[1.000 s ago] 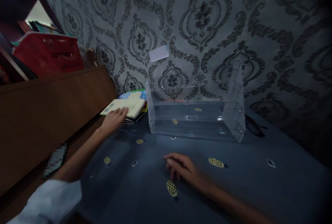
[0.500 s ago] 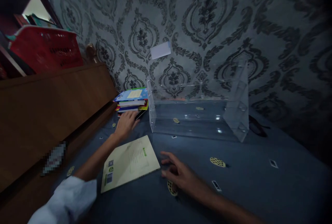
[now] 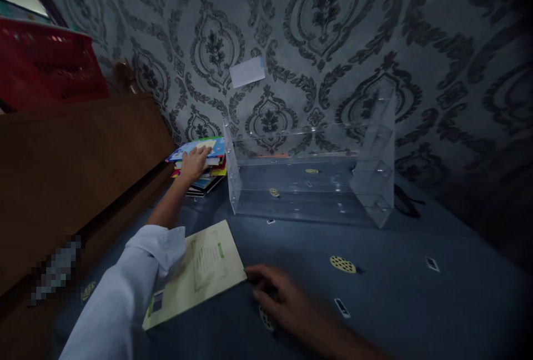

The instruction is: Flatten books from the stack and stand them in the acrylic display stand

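My left hand point(image 3: 195, 163) lies over the front of a stack of books point(image 3: 216, 171), its fingers stretched across the blue top book point(image 3: 214, 151). Several spines and dark lower covers show beneath it. Nearer to me a pale green book point(image 3: 208, 263) with a barcode lies flat on the blue patterned cloth, partly covered by my left sleeve. By its right corner is my right hand point(image 3: 277, 296), fingers loosely bent and apart, the forefinger at or just touching the corner. Nothing shows in its grasp.
A clear acrylic rack point(image 3: 308, 190) stands right of the stack, against the patterned wall. Dark glasses point(image 3: 406, 201) lie at its right side. A wooden cabinet point(image 3: 83, 160) borders the left, bearing a red basket point(image 3: 50, 65). A white card point(image 3: 247, 72) is on the wall.
My left hand has moved up from the front of the stack onto its top book. My right hand has come closer to the pale green book's corner. The view has shifted slightly right.
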`<action>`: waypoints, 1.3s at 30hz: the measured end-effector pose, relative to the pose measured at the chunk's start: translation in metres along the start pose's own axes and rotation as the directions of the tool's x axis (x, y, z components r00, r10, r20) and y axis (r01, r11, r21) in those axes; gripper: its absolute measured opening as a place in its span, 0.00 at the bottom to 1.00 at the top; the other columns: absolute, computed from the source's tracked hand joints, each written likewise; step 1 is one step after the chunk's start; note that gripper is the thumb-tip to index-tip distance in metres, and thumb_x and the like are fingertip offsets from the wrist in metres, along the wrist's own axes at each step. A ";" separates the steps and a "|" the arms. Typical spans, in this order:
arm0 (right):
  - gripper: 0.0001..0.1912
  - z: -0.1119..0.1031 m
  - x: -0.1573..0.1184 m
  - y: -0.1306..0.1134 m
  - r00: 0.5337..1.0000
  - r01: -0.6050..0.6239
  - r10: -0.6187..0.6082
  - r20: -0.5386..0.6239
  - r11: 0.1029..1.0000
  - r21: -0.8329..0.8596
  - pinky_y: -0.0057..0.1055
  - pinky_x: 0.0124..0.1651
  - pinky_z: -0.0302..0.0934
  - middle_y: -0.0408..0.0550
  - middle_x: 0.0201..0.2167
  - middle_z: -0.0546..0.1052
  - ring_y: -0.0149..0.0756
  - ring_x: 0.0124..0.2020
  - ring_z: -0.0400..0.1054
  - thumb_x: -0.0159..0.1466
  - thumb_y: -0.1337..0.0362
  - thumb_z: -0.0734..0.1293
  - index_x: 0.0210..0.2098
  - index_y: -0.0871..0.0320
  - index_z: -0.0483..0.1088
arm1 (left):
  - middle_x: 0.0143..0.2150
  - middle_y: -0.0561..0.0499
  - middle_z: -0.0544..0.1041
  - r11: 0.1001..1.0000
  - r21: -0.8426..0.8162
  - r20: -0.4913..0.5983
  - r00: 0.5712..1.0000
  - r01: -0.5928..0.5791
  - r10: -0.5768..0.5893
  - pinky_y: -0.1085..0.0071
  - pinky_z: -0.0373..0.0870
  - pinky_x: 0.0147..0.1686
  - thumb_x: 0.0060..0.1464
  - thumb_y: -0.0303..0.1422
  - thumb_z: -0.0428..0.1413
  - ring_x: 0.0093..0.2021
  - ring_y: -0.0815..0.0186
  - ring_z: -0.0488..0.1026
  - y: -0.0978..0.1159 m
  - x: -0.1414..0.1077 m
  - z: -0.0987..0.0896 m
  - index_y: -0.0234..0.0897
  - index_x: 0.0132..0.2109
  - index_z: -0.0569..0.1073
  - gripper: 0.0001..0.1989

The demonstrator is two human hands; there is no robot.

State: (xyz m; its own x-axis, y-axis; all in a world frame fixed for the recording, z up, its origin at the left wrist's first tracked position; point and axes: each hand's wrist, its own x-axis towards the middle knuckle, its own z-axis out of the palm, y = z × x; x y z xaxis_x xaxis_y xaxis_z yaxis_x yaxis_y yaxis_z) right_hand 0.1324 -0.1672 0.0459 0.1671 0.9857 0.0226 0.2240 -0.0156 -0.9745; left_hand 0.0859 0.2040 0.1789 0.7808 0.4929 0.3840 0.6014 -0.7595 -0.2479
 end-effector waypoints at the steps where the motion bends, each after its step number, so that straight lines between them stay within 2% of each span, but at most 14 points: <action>1: 0.21 0.001 0.000 0.002 1.000 0.011 -0.011 -0.005 1.000 -0.001 0.39 0.48 0.68 0.55 0.51 0.76 0.44 0.48 0.72 0.64 0.59 0.64 0.55 0.57 0.73 | 0.72 0.42 0.60 1.000 -0.005 0.001 1.000 -0.001 0.001 0.37 0.55 0.63 0.63 0.33 0.55 0.70 0.45 0.56 -0.001 0.001 0.000 0.47 0.70 0.57 0.31; 7: 0.19 -0.001 0.000 0.000 0.998 0.068 -0.068 -0.009 0.996 -0.053 0.40 0.49 0.68 0.55 0.49 0.77 0.44 0.47 0.72 0.65 0.60 0.64 0.53 0.57 0.74 | 0.71 0.40 0.61 0.999 -0.037 0.024 1.000 -0.005 0.006 0.36 0.52 0.63 0.65 0.36 0.53 0.68 0.47 0.58 -0.003 0.006 -0.006 0.44 0.70 0.57 0.29; 9: 0.18 -0.002 0.001 -0.003 0.997 0.078 -0.078 0.006 0.995 -0.066 0.38 0.49 0.67 0.54 0.49 0.77 0.42 0.47 0.72 0.65 0.62 0.64 0.52 0.57 0.74 | 0.71 0.37 0.59 0.999 -0.036 0.018 1.000 0.011 -0.010 0.34 0.49 0.64 0.66 0.38 0.52 0.70 0.47 0.55 0.001 -0.001 -0.008 0.41 0.72 0.54 0.31; 11: 0.16 -0.003 0.001 -0.006 0.996 0.088 -0.087 0.010 0.993 -0.073 0.36 0.48 0.67 0.54 0.47 0.77 0.41 0.46 0.72 0.65 0.64 0.64 0.51 0.58 0.74 | 0.72 0.34 0.56 0.998 -0.023 -0.015 0.998 0.058 -0.058 0.33 0.48 0.65 0.67 0.40 0.51 0.72 0.46 0.50 0.008 -0.021 -0.010 0.38 0.73 0.50 0.33; 14: 0.16 -0.002 0.002 -0.006 0.993 0.117 -0.117 0.012 0.990 -0.083 0.34 0.45 0.66 0.52 0.43 0.78 0.38 0.43 0.73 0.64 0.67 0.64 0.50 0.59 0.75 | 0.74 0.32 0.49 0.983 -0.027 -0.020 0.983 0.180 -0.181 0.36 0.52 0.64 0.67 0.42 0.49 0.74 0.46 0.46 0.021 -0.079 -0.012 0.35 0.73 0.48 0.34; 16: 0.16 -0.002 0.003 -0.005 0.990 0.142 -0.142 0.009 0.986 -0.090 0.33 0.44 0.66 0.52 0.42 0.78 0.37 0.41 0.73 0.64 0.69 0.64 0.50 0.60 0.75 | 0.75 0.32 0.47 0.958 -0.057 0.114 0.955 0.281 -0.273 0.36 0.57 0.62 0.66 0.45 0.49 0.73 0.44 0.47 0.027 -0.132 -0.012 0.35 0.72 0.49 0.35; 18: 0.15 -0.001 0.004 -0.004 0.987 0.161 -0.162 -0.002 0.982 -0.100 0.32 0.44 0.65 0.51 0.42 0.79 0.36 0.40 0.73 0.64 0.69 0.64 0.49 0.60 0.75 | 0.74 0.33 0.49 0.925 -0.068 0.251 0.904 0.373 -0.346 0.35 0.61 0.58 0.66 0.50 0.46 0.72 0.41 0.51 0.029 -0.187 -0.011 0.38 0.71 0.53 0.34; 20: 0.15 0.001 0.006 -0.004 0.984 0.171 -0.176 -0.024 0.977 -0.123 0.31 0.43 0.65 0.51 0.42 0.79 0.36 0.40 0.73 0.63 0.70 0.64 0.48 0.61 0.75 | 0.73 0.34 0.52 0.899 -0.061 0.312 0.864 0.433 -0.395 0.37 0.64 0.57 0.66 0.53 0.42 0.71 0.41 0.54 0.029 -0.232 -0.009 0.40 0.71 0.54 0.34; 23: 0.16 0.005 0.008 -0.007 0.983 0.169 -0.179 -0.037 0.969 -0.182 0.31 0.42 0.65 0.52 0.42 0.80 0.35 0.38 0.72 0.62 0.72 0.65 0.48 0.62 0.75 | 0.68 0.33 0.63 0.861 -0.045 0.398 0.800 0.506 -0.450 0.41 0.64 0.58 0.66 0.54 0.38 0.68 0.42 0.60 0.030 -0.270 -0.003 0.39 0.71 0.56 0.35; 25: 0.16 0.006 0.004 -0.013 0.984 0.166 -0.175 -0.024 0.963 -0.213 0.30 0.42 0.65 0.53 0.44 0.80 0.35 0.37 0.73 0.61 0.72 0.66 0.49 0.62 0.76 | 0.66 0.34 0.66 0.861 -0.031 0.414 0.791 0.507 -0.451 0.42 0.62 0.60 0.67 0.52 0.37 0.67 0.41 0.61 0.032 -0.277 0.002 0.37 0.69 0.60 0.33; 30: 0.17 0.007 -0.025 -0.029 0.983 0.182 -0.172 0.059 0.943 -0.277 0.29 0.40 0.64 0.53 0.43 0.81 0.34 0.34 0.73 0.61 0.69 0.67 0.49 0.64 0.77 | 0.65 0.37 0.69 0.930 -0.134 0.353 0.893 0.343 -0.279 0.46 0.60 0.64 0.67 0.50 0.37 0.66 0.45 0.64 0.036 -0.267 0.008 0.34 0.66 0.65 0.33; 34: 0.16 0.006 -0.059 -0.034 0.961 0.244 -0.190 0.202 0.926 -0.290 0.26 0.36 0.62 0.49 0.36 0.82 0.34 0.32 0.73 0.59 0.68 0.69 0.46 0.62 0.79 | 0.68 0.44 0.67 0.954 -0.239 0.344 0.935 0.180 -0.090 0.52 0.57 0.68 0.67 0.46 0.38 0.70 0.52 0.59 0.057 -0.251 0.000 0.38 0.65 0.67 0.28; 37: 0.16 0.002 -0.084 -0.038 0.937 0.307 -0.232 0.261 0.904 -0.298 0.25 0.35 0.62 0.50 0.34 0.83 0.35 0.32 0.74 0.60 0.70 0.67 0.46 0.63 0.79 | 0.70 0.45 0.63 0.937 -0.347 0.327 0.930 -0.043 0.164 0.54 0.52 0.70 0.69 0.44 0.38 0.72 0.58 0.56 0.094 -0.236 -0.011 0.38 0.66 0.66 0.27; 39: 0.16 -0.003 -0.098 -0.040 0.929 0.344 -0.264 0.260 0.876 -0.338 0.26 0.36 0.62 0.49 0.32 0.83 0.35 0.31 0.74 0.60 0.70 0.66 0.46 0.62 0.79 | 0.72 0.46 0.60 0.879 -0.420 0.291 0.885 -0.224 0.364 0.53 0.50 0.71 0.70 0.44 0.37 0.73 0.59 0.53 0.129 -0.223 -0.021 0.41 0.68 0.64 0.27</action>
State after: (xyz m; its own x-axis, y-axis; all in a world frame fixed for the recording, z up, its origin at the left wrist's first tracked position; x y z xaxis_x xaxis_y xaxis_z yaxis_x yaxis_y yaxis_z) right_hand 0.1103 -0.2640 0.0834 -0.1534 0.9632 0.2206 0.5778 0.2686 -0.7707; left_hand -0.0145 -0.0126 0.0804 0.9591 0.2829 -0.0095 0.2829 -0.9566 0.0699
